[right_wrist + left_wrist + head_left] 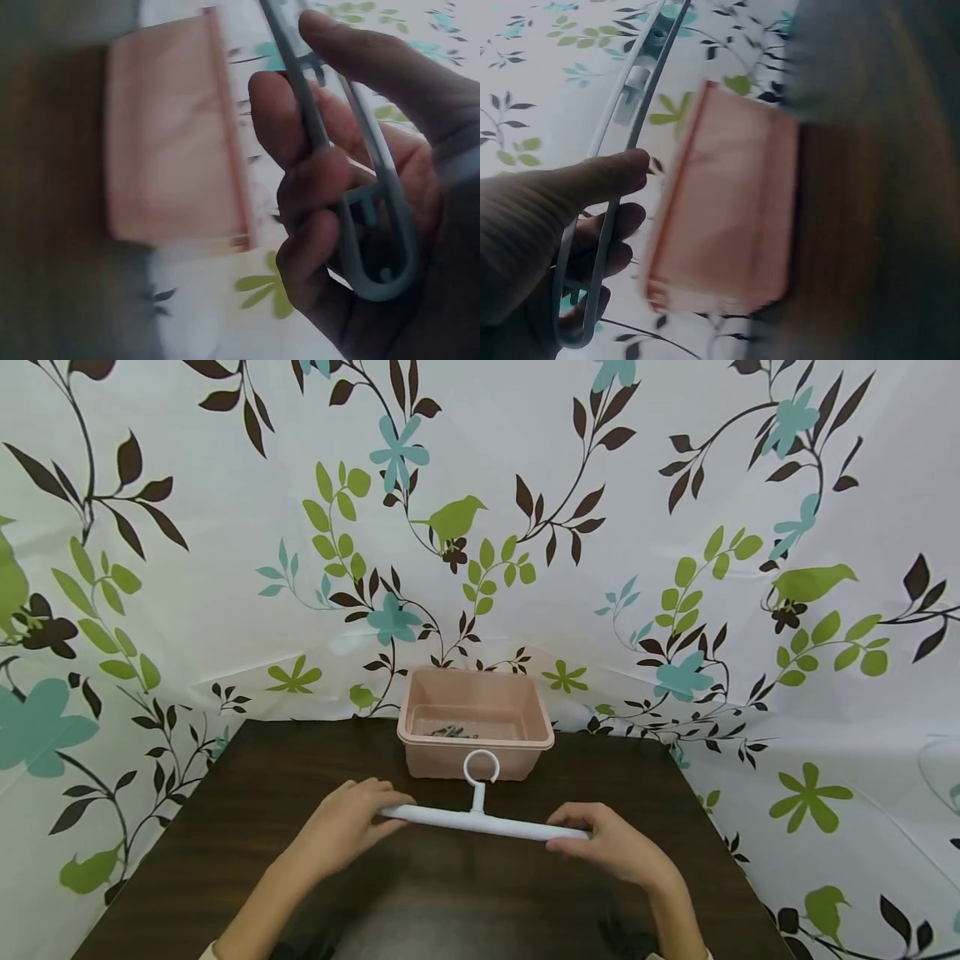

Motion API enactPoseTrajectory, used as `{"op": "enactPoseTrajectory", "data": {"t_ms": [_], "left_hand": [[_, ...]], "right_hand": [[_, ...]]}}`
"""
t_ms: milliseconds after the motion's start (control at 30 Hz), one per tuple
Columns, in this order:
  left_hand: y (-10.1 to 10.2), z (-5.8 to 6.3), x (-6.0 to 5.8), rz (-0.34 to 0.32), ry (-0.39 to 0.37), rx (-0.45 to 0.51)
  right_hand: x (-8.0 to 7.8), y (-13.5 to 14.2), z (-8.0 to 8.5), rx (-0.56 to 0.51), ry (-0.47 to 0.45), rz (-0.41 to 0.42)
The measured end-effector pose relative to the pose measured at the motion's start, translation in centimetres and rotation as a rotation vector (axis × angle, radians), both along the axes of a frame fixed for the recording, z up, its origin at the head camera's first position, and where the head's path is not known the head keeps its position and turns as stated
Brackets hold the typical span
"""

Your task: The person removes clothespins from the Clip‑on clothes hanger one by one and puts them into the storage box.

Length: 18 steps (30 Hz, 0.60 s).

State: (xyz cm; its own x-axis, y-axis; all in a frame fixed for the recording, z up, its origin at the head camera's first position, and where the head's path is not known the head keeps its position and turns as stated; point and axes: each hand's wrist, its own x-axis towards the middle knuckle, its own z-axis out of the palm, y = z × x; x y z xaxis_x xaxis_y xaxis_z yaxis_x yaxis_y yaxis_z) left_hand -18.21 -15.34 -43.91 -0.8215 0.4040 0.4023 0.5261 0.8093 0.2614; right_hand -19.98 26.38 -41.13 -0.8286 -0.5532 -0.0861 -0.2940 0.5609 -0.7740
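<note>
Both hands hold a white plastic clothes hanger (480, 821) level above the table, its hook upright in the middle. The left hand (348, 827) grips one end between thumb and fingers. At the opposite end, the right hand (611, 843) pinches it with thumb and fingers curled round. In the left wrist view the hanger (607, 225) shows as a narrow loop with a rounded end. The right wrist view shows the other rounded end of the hanger (379, 277) against the palm. Just beyond the hook stands a pink plastic bin (472, 762).
Inside the bin lie several small greenish-grey items (453, 732), too small to make out. The bin stands at the back of the dark wooden table (315, 760). Behind and beside the table hangs a white sheet (225, 635) printed with leaves, flowers and birds.
</note>
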Motion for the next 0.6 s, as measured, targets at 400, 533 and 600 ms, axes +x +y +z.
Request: {"op": "enactPoseTrajectory", "data": {"t_ms": [400, 533, 600], "left_hand": [[0.4, -4.8, -0.8, 0.041, -0.375, 0.078], [0.7, -5.3, -1.7, 0.081, -0.336, 0.003], [0.8, -5.5, -2.1, 0.100, -0.318, -0.036]], "right_hand": [[-0.9, -0.8, -5.9, 0.247, 0.229, -0.065], [-2.0, -1.0, -7.0, 0.233, 0.225, -0.063], [-2.5, -1.0, -7.4, 0.234, 0.231, -0.068]]}}
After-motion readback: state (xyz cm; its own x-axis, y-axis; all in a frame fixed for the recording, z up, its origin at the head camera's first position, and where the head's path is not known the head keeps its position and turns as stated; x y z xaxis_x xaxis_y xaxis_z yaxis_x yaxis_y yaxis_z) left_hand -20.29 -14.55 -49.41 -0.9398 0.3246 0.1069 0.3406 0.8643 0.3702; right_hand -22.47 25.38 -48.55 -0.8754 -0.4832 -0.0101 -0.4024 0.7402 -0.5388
